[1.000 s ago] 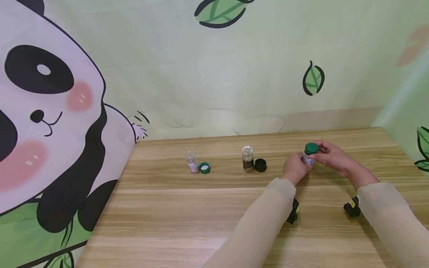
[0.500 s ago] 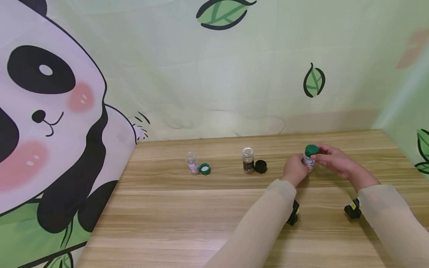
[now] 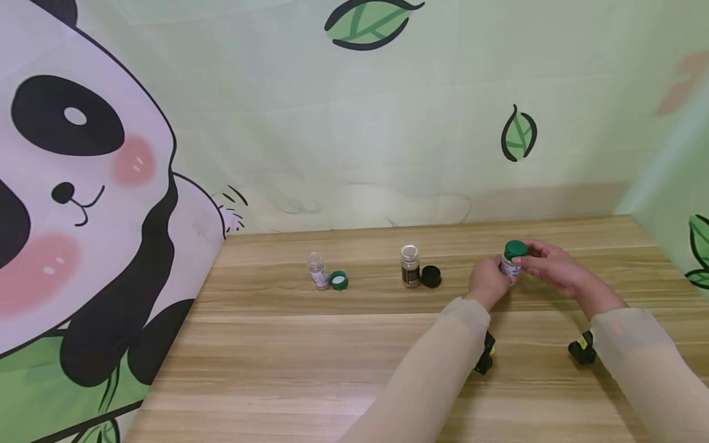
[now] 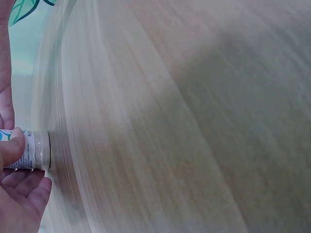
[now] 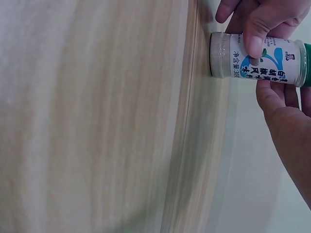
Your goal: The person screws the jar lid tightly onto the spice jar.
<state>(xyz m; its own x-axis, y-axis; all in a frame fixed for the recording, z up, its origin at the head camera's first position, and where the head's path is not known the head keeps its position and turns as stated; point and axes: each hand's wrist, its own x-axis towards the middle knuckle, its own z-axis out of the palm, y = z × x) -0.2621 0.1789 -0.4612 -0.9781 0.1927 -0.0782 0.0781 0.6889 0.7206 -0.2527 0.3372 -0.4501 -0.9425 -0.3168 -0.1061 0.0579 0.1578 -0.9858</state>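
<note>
Blue-and-white jar is clamped in curled left hand | its green cap is pinched by right hand | jar is held upright at right rear of table, contact beneath cannot be told | leftward, uncapped dark jar is set beside black lid, then clear jar beside loose green lid

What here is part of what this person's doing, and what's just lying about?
In the job:
Green-capped jar
Left hand, gripping the jar's body
Right hand, fingers at the green cap

Lying about, untouched (though perhaps meant for the same work):
Pale-labelled open jar, green lid beside it
Dark-labelled open jar, black lid beside it
</note>
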